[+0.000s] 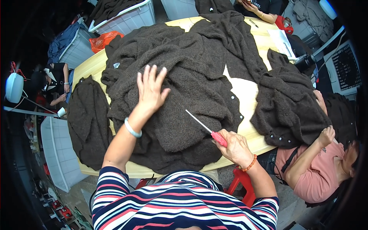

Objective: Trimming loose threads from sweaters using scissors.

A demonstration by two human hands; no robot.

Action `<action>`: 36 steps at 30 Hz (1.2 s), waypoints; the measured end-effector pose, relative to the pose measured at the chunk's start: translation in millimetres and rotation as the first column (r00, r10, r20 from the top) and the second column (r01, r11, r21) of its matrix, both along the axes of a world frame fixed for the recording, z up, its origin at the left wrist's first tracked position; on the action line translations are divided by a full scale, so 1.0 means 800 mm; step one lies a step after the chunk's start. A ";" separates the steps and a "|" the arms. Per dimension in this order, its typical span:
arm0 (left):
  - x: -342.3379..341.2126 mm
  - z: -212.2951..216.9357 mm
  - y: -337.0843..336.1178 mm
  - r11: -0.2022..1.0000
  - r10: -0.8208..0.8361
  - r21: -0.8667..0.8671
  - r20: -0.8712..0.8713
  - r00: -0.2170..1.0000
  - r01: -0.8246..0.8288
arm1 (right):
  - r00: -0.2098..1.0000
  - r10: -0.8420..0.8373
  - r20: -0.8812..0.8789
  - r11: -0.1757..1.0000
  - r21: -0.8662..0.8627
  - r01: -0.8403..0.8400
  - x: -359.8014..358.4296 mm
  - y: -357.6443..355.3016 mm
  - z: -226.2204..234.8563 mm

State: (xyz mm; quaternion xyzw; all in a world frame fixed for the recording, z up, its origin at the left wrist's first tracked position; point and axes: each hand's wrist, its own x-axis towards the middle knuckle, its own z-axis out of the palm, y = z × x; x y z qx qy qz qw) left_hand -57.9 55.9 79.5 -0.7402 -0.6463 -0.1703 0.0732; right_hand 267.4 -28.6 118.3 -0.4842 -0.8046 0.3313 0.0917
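Observation:
A dark brown knitted garment [178, 128] lies bunched in front of me, with more dark knitwear heaped behind it. My left hand [150, 90] rests flat on the knit, fingers spread. To the right, my right hand [234, 147] is closed round a slim needle-like metal tool [199, 122] with a red handle. Its thin shaft points up and left over the fabric. At this size I cannot make out the shape of its tip. Small pale buttons [232, 97] show along a garment edge right of the tool.
The pale wooden table [245, 97] has more dark garments at its left [88, 119] and right. A person in pink [318, 168] handles the right-hand garment [289, 103]. Other people sit at the far side and left. White bins [122, 21] and a red stool [242, 186] surround the table.

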 end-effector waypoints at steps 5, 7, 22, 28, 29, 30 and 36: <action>-0.060 -0.005 0.027 0.993 -0.016 -0.121 -0.023 1.000 0.013 | 1.000 -0.021 -0.010 1.000 0.011 0.021 -0.010 0.005 0.006; -0.063 0.000 0.024 0.982 -0.106 -0.142 0.123 0.987 0.123 | 1.000 -0.025 -0.020 0.999 0.030 0.025 -0.012 0.010 0.007; -0.062 -0.007 -0.010 0.783 0.541 -0.489 0.840 -0.034 0.384 | 0.982 0.182 -0.058 0.983 -0.023 -0.184 -0.079 0.018 0.023; -0.051 0.007 -0.005 0.698 0.459 -0.587 0.806 0.374 0.409 | 0.998 0.061 -0.019 0.998 0.010 -0.061 -0.054 0.016 0.016; -0.042 0.017 -0.003 0.670 0.429 -0.607 0.786 0.445 0.428 | 0.999 0.047 0.005 0.999 0.022 -0.047 -0.050 0.014 0.014; -0.043 0.006 0.002 0.640 0.442 -0.649 0.749 0.493 0.411 | 0.999 0.036 0.013 0.999 0.025 -0.036 -0.047 0.011 0.011; -0.047 -0.015 -0.001 0.747 0.365 -0.582 0.762 0.535 0.321 | 0.993 -0.049 0.104 0.999 0.010 0.048 -0.047 0.004 0.023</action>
